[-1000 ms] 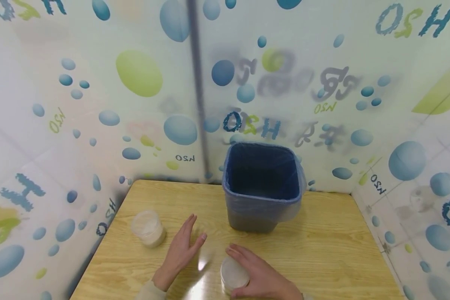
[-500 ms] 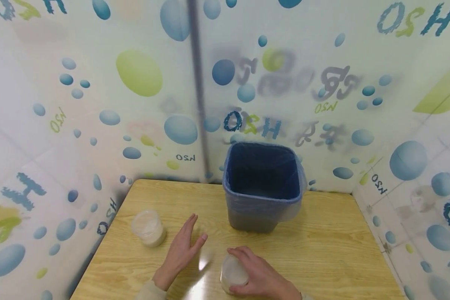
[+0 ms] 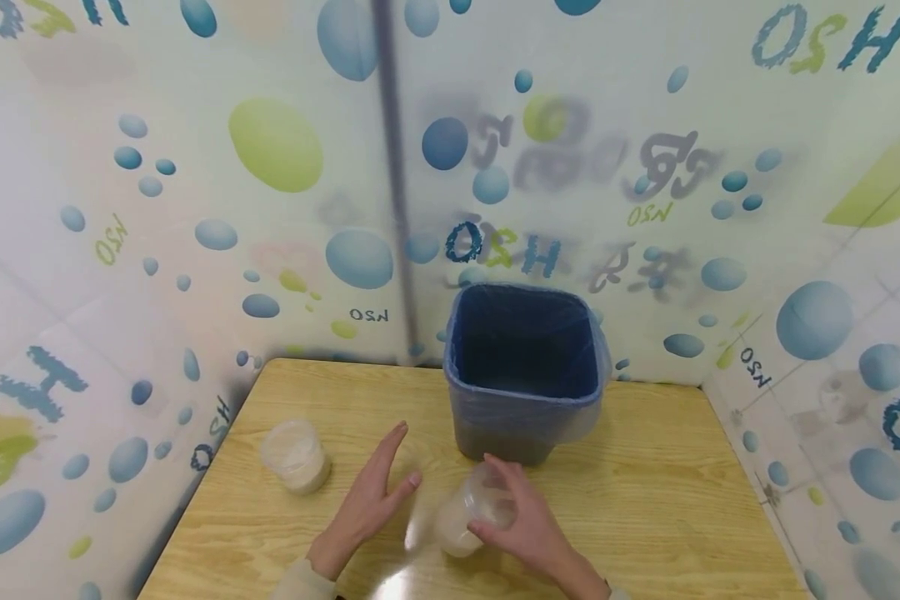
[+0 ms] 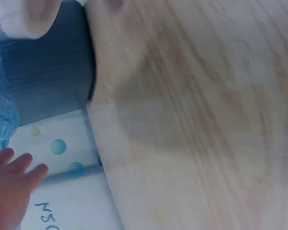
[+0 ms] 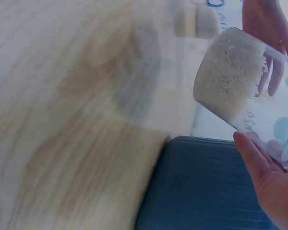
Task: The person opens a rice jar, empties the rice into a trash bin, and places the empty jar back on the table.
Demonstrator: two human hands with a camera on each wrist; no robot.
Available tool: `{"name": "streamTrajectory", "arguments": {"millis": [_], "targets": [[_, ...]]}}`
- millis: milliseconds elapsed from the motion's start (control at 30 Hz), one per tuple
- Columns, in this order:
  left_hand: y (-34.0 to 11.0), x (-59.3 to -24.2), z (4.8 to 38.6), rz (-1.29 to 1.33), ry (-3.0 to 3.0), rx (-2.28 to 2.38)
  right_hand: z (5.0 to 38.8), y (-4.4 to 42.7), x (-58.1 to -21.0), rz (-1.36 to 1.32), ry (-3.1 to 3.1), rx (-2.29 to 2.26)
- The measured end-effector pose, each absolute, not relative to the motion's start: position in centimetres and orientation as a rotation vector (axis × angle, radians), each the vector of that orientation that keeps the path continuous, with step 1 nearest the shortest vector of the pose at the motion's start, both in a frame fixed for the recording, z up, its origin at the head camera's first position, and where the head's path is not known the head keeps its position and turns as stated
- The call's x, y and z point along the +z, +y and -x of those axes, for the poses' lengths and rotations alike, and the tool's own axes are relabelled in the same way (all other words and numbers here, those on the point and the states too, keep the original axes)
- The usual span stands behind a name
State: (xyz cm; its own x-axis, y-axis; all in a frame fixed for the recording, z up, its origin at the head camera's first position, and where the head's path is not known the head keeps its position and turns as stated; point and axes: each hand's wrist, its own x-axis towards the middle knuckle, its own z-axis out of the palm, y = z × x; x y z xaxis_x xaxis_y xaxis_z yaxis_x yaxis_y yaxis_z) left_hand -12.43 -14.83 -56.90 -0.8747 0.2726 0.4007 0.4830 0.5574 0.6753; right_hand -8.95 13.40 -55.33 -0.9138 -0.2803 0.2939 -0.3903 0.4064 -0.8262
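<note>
My right hand (image 3: pixel 528 525) holds a clear jar (image 3: pixel 468 512) off the table, tilted, with thumb and fingers around its upper part. In the right wrist view, a pale, crumbly-looking mass (image 5: pixel 228 72) fills the jar's lower part; the part nearer the fingers is see-through. The left hand (image 3: pixel 371 500) hovers to the left of that jar with fingers extended, touching nothing. A second clear jar (image 3: pixel 297 457) with pale contents stands on the table beyond the left hand.
A dark bin (image 3: pixel 506 429) lined with a bluish plastic bag (image 3: pixel 528 396) stands at the back of the wooden table (image 3: pixel 667 492). Patterned curtain-like walls (image 3: pixel 285 250) enclose the table at the back and both sides.
My right hand has lifted the jar from the table, moved it forward toward the bin and tilted it. The left hand has shifted slightly; the other jar stays in place.
</note>
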Motion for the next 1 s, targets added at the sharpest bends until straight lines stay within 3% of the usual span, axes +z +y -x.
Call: {"name": "streamTrajectory", "arguments": {"millis": [467,1000], "targets": [[-12.7,-53.7,11.9,0.945,-2.452,-1.297,9.4,13.2,-52.5,-0.237,-2.465,1.673],[-9.4,-51.8,11.0,1.009,-2.415,-0.988,9.3,12.6,-50.9,-0.189,-2.373,1.807]]}}
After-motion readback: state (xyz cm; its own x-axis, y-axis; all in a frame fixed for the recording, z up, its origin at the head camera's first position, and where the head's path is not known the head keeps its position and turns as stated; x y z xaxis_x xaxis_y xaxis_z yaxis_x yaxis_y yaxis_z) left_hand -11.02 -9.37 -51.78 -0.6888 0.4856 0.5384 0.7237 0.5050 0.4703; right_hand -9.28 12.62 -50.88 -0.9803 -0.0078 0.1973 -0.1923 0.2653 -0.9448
